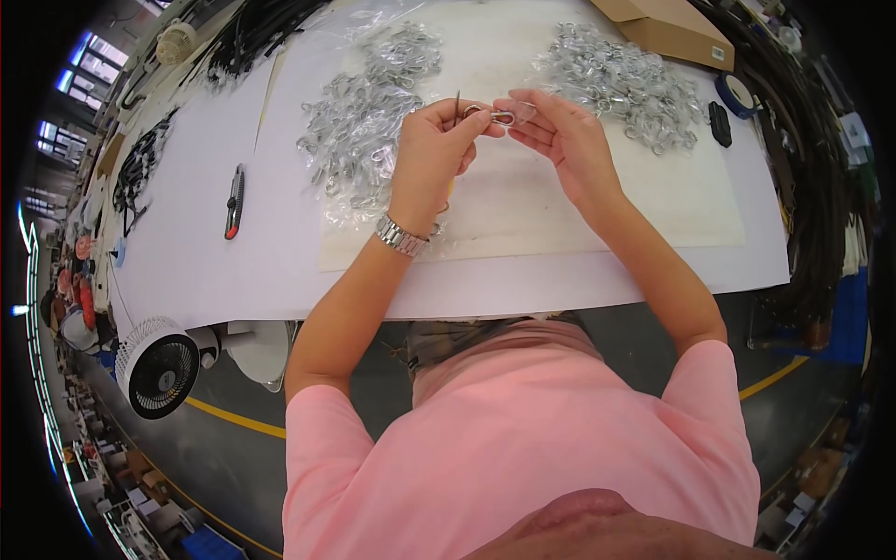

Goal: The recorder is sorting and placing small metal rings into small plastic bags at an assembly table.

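Observation:
A small silver metal hook [503, 118] bridges my two hands above the table. My left hand [441, 140], with a metal watch on its wrist, is closed on its left end between thumb and fingers. A thin dark pointed tip [457, 105] sticks up from the same hand, and a bit of yellow shows under the palm; the rest of that tool is hidden. My right hand [565, 140] pinches the hook's right end, where a piece of clear plastic [525, 110] shows. To either side lie a left pile [359, 117] and a right pile [625, 89] of similar metal pieces in clear plastic.
On the white-covered table [271, 271] a utility knife [234, 202] lies at left. A cardboard box [667, 30], a blue tape roll [737, 95] and a black object [720, 124] are at far right. A fan [159, 369] stands by the near left edge. Dark strips [817, 177] hang at right.

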The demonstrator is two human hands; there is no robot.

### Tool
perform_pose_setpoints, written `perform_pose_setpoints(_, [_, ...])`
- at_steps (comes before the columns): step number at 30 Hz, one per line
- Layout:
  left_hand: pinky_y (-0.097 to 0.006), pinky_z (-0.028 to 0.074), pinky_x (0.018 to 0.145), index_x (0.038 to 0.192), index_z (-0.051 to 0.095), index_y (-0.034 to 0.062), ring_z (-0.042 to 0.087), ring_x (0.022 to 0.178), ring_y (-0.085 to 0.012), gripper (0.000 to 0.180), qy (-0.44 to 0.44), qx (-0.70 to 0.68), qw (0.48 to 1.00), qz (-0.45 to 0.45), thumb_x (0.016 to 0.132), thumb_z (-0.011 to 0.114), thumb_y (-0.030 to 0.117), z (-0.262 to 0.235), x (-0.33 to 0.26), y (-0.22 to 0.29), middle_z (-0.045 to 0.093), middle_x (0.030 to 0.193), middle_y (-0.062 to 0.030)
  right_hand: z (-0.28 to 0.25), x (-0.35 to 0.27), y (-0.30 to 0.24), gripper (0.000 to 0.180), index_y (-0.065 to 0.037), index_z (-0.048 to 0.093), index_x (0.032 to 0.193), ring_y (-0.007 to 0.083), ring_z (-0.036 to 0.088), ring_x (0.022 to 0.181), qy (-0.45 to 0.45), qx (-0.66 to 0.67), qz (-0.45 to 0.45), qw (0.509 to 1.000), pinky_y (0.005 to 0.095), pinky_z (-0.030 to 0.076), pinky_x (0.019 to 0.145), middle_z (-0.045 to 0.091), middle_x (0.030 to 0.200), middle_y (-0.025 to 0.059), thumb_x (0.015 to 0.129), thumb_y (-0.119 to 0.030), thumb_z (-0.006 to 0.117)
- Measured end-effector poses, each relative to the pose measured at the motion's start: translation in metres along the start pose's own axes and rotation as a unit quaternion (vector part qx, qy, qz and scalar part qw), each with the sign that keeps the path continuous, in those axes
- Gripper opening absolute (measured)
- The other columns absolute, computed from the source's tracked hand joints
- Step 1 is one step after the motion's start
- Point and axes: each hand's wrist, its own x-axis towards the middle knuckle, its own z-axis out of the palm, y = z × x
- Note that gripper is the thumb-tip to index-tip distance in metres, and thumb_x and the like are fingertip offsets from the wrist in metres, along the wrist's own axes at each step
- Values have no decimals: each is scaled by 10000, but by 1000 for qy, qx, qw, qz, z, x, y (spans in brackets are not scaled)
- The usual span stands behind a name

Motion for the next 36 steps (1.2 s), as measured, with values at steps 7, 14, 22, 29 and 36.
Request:
perform_pose_setpoints(7, [-170,307,452,1073,701,-23,406,503,-7,185,15,-14,1000,22,991,667,140,4,0,-2,772,908,-101,-1,1,2,354,33,685,1187,203,723,1059,-8,5,-9,1000,326,556,999,748,1176,143,1065,-280,573])
perform_pose_setpoints(14, [-169,303,445,1069,681,-18,412,498,-1,167,6,26,999,31,989,674,128,6,-1,0,770,879,-105,-4,1,-2,363,16,708,1138,202,720,1052,-12,1,3,1000,337,549,1005,754,1156,143,1076,-304,547])
perform_pose_setpoints(22, [-172,304,445,1073,674,-15,415,501,-1,157,12,9,999,33,994,666,121,5,0,-3,772,882,-106,0,0,-1,369,36,706,1154,209,728,1046,-16,13,-9,1000,335,559,991,754,1164,150,1075,-269,514])
perform_pose_setpoints(29, [-180,307,447,1086,654,-13,405,501,-11,159,17,-23,998,59,1008,646,125,8,-2,0,774,898,-109,2,3,6,325,31,714,1165,204,738,1023,18,-19,-51,998,334,584,949,758,1117,130,1058,-242,575])
perform_pose_setpoints(36, [-190,304,450,1037,667,3,412,501,-14,178,37,85,994,63,1007,660,178,6,0,-6,755,817,-82,11,-6,9,314,31,715,1174,182,734,1003,-5,7,-40,999,321,587,932,760,1096,105,1059,-236,595])
